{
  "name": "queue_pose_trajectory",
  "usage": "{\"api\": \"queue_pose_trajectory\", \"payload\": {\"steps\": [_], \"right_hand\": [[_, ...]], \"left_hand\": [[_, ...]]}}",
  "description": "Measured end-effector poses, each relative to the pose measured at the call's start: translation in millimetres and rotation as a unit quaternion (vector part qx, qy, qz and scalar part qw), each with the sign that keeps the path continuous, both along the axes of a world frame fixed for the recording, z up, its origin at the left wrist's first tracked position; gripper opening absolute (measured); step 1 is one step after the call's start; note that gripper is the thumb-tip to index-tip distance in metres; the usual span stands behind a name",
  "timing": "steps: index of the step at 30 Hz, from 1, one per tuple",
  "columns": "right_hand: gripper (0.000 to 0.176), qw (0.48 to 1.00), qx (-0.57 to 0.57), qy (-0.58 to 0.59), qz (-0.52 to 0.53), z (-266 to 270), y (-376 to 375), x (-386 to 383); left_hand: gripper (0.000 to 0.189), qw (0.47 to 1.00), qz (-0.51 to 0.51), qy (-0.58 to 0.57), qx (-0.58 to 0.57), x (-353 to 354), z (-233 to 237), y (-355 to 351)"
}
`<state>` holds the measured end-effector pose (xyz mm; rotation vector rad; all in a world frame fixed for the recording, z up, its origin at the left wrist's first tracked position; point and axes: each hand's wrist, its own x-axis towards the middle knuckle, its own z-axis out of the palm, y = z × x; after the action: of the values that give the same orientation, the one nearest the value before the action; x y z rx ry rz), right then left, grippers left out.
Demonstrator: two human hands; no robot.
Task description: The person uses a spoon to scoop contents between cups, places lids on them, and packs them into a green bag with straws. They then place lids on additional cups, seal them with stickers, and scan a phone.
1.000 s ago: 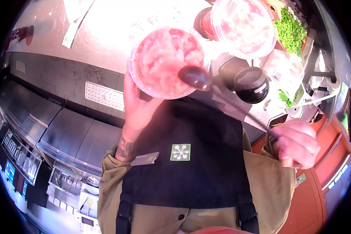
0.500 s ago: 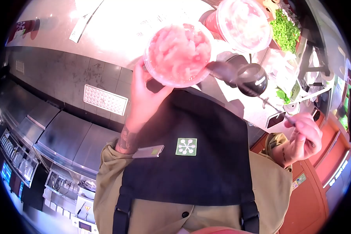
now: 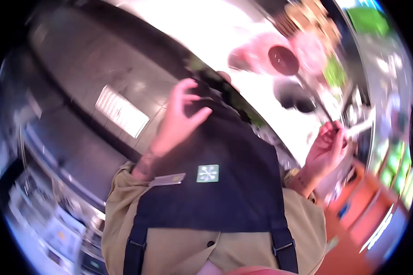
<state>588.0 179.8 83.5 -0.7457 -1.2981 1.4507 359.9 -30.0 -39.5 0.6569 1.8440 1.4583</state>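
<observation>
My left hand (image 3: 181, 117) is raised in front of the dark apron, fingers curved and apart, with nothing in it. My right hand (image 3: 326, 146) is closed around the thin handle of a dark ladle (image 3: 283, 60). The ladle's round bowl is up over the counter, in front of blurred cups. One pink-filled cup (image 3: 258, 49) stands to the left of the bowl and another pink cup (image 3: 311, 49) to the right. Their contents are smeared by motion. Below them on the counter sits a dark rounded object (image 3: 294, 94), too blurred to name.
The bright counter (image 3: 206, 27) runs diagonally, its edge close to my apron. Green leafy stuff (image 3: 335, 71) and a tan stack (image 3: 312, 18) sit at the back right. Orange-red drawers (image 3: 353, 201) stand at the right. A steel worktop (image 3: 55, 137) lies across the tiled floor.
My left hand has let go of the pink-filled cup, which now stands on the counter. My right hand has moved up and left, raising the ladle's bowl. The view has turned and blurred.
</observation>
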Motion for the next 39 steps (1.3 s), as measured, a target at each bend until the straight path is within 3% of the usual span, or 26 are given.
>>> {"api": "queue_pose_trajectory", "payload": {"steps": [3,4,5,7,10,12,14,16,17,19,23,28,30,32,34,36,37,38,39], "right_hand": [[0.021,0.980,-0.128,-0.022,0.147,-23.8,-50.9,-71.2],[0.021,0.967,-0.157,-0.043,0.198,6.3,-68.8,-80.0],[0.021,0.938,-0.163,-0.056,0.301,2.2,-93.6,-110.4],[0.022,0.869,-0.144,-0.061,0.469,6.5,-172.5,-166.9],[0.020,0.779,-0.015,-0.067,0.623,58.9,-312.4,-201.0],[0.021,0.684,0.079,-0.035,0.724,60.5,-437.2,-205.8],[0.037,0.540,0.060,0.044,0.838,84.3,-547.1,-199.1],[0.062,0.378,0.215,0.059,0.899,105.0,-615.9,-192.2],[0.067,0.371,0.241,0.052,0.895,106.6,-629.2,-189.5],[0.078,0.377,0.293,0.026,0.878,96.4,-633.1,-182.7],[0.057,0.418,0.346,-0.131,0.830,20.7,-567.3,-194.4],[0.048,0.475,0.367,-0.367,0.710,-56.5,-384.4,-141.2],[0.048,0.498,0.404,-0.448,0.623,-37.0,-327.4,-108.1],[0.049,0.599,0.317,-0.498,0.541,-27.5,-265.2,-65.4],[0.043,0.677,0.317,-0.486,0.453,-20.6,-218.1,-29.2],[0.035,0.737,0.299,-0.458,0.396,7.2,-186.0,5.1],[0.029,0.717,0.325,-0.498,0.364,21.7,-165.4,18.4],[0.026,0.788,0.289,-0.449,0.308,29.6,-149.9,37.1],[0.027,0.793,0.301,-0.462,0.260,30.6,-122.8,56.2]], "left_hand": [[0.057,0.994,0.053,0.068,0.065,25.4,-2.6,-61.9],[0.052,0.996,0.071,0.032,0.054,55.4,40.0,-75.7],[0.052,0.997,0.069,0.025,0.013,60.5,49.0,-98.9],[0.051,0.993,0.107,0.036,-0.042,79.6,62.7,-159.8],[0.052,0.972,0.210,0.065,-0.082,129.7,81.8,-237.3],[0.055,0.948,0.293,0.034,-0.115,162.9,60.3,-311.5],[0.057,0.908,0.381,0.055,-0.164,188.3,59.0,-360.8],[0.055,0.865,0.471,0.060,-0.164,210.1,51.1,-394.7],[0.055,0.850,0.506,0.036,-0.138,218.3,50.5,-408.5],[0.053,0.830,0.551,-0.017,-0.083,237.9,47.0,-426.3],[0.050,0.824,0.556,-0.040,-0.100,244.3,9.3,-435.9],[0.049,0.937,0.324,-0.015,-0.128,203.7,20.6,-424.6],[0.051,0.964,0.238,0.009,-0.115,181.0,11.6,-410.9],[0.054,0.981,0.107,0.041,-0.154,155.3,4.8,-392.2],[0.055,0.976,0.004,0.135,-0.168,123.7,4.9,-371.1],[0.056,0.972,-0.060,0.164,-0.158,104.1,11.6,-340.2],[0.057,0.964,-0.099,0.189,-0.160,91.3,13.8,-318.3],[0.055,0.965,-0.118,0.188,-0.138,81.4,17.0,-295.3],[0.054,0.975,-0.114,0.145,-0.124,74.8,2.7,-272.0]]}}
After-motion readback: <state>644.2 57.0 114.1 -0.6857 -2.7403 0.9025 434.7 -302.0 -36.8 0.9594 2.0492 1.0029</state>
